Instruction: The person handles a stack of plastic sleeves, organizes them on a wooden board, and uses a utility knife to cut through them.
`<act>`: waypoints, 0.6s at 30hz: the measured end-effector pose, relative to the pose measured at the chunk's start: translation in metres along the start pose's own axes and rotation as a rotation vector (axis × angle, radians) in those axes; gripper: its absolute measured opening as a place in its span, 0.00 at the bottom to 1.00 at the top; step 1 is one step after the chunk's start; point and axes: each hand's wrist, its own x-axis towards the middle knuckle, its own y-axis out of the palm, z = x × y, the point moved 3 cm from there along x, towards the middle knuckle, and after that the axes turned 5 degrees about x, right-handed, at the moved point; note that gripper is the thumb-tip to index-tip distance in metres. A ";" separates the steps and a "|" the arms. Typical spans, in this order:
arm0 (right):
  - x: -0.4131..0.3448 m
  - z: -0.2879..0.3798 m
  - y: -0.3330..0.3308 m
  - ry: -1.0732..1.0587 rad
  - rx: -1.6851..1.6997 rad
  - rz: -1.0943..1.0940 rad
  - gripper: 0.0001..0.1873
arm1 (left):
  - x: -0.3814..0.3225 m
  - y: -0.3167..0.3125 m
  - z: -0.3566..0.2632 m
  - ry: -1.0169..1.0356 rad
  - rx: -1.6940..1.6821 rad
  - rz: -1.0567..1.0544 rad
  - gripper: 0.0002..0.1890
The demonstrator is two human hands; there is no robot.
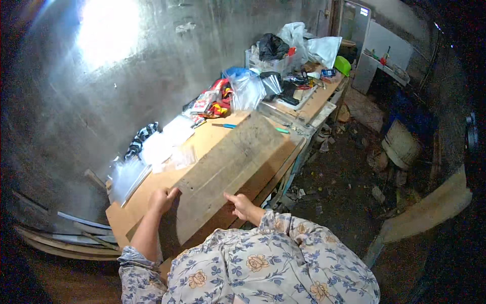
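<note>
A long, flat, worn grey-brown board [224,171] slants across the middle of the view, over a brown worktable top [142,201]. My left hand [162,200] grips the board's left edge near its close end, thumb on the upper face. On the opposite long edge my right hand [243,207] holds it, thumb lying at the rim and fingers mostly hidden below. Dark shadow beneath the near part suggests that it is raised off the tabletop; whether the far end touches is unclear. A blue-handled tool [229,125] and a green-handled tool [282,130] lie by the far end.
Clear plastic bags [129,176] and white sheets [169,138] line the wall side. Farther off sit red-and-yellow packaging [220,106], a white tray [303,99] of tools, a plastic crate [279,64] and a green bowl [343,66]. Debris covers the dark floor [322,197] at right.
</note>
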 end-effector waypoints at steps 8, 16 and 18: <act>-0.017 -0.006 -0.017 0.258 -0.026 -0.165 0.30 | 0.020 0.078 0.019 -0.062 0.029 0.137 0.25; 0.011 0.039 -0.060 0.592 -0.369 0.292 0.22 | 0.041 0.098 -0.004 -0.134 0.017 0.196 0.26; 0.007 0.096 -0.050 0.404 -0.514 0.300 0.22 | 0.036 0.104 0.006 -0.183 0.000 0.158 0.26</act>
